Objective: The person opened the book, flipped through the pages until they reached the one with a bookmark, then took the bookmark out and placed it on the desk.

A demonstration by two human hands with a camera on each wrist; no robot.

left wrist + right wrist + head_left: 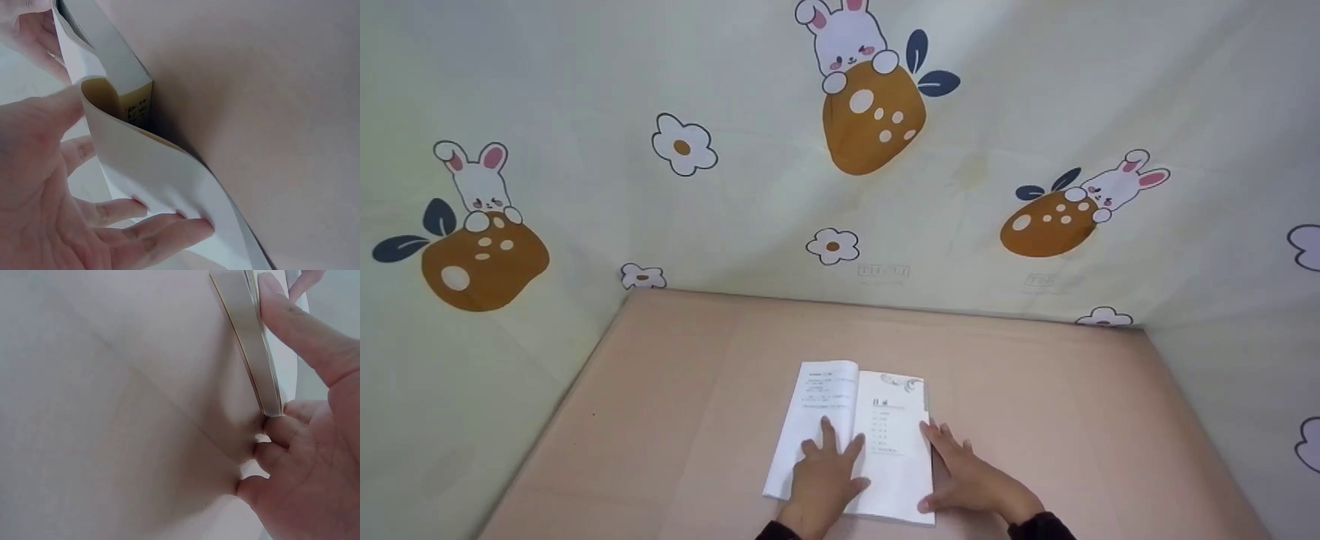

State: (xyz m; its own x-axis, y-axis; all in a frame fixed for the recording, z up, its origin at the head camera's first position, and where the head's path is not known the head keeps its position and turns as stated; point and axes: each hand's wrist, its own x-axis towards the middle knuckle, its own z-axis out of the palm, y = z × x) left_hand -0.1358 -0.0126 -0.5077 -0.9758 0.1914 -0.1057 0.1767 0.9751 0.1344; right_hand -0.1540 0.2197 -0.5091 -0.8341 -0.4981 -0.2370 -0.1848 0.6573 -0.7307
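Observation:
An open book [896, 480] with white printed pages lies on the table. My left hand [823, 480] rests across its left page with fingers spread. In the left wrist view, fingertips of the left hand [50, 191] press on the curved left page [146, 152], which bows up beside the spine. At the book's right edge is my right hand [971, 476], its thumb on the lower page margin. The right wrist view shows the right hand's thumb [304, 332] on top of the page block [250, 343], with other fingertips down on the table beside it.
The table [690, 420] has a plain pinkish-beige cover. Behind it and at both sides hangs a pale curtain [750, 202] printed with rabbits, orange fruit and flowers.

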